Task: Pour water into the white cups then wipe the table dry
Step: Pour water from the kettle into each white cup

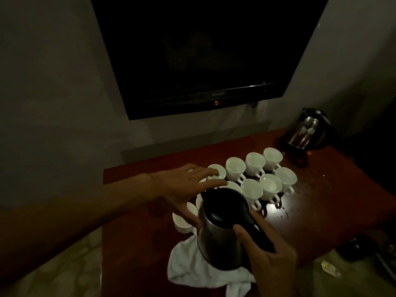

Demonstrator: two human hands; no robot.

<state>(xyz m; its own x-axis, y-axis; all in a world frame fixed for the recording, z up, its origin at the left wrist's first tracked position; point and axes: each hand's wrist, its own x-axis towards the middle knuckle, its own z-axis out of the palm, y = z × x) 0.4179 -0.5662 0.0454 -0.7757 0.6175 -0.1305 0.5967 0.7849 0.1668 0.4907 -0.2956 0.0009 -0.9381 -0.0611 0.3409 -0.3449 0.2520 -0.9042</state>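
Evidently the pouring step is in hand: the right hand (pixel 272 254) holds the kettle (pixel 220 232) low in the middle of the frame, fingers curled round its black handle and thumb laid along the top, a grip that gives control of the tilt. The kettle leans a little toward the cups (pixel 251 188), which sit packed in rows on the table (pixel 321 211) just above it, so the spout can go from one to the next with little travel. The left hand (pixel 184 185) reaches in from the left edge, fingers spread and straight over the nearest cups, thumb close by the lid. I judge it is there to steady a cup or the lid, though I cannot tell whether it touches either. A white cloth (pixel 188 264) lies crumpled at the kettle's foot, lower centre, handy for the wiping. Drops (pixel 280 211) shine on the wood right of the cups. At the upper right stands a glass kettle (pixel 306 131). Above, a dark TV (pixel 203 50) bears a mark on its lower bezel, too blurred to read; no other writing shows.
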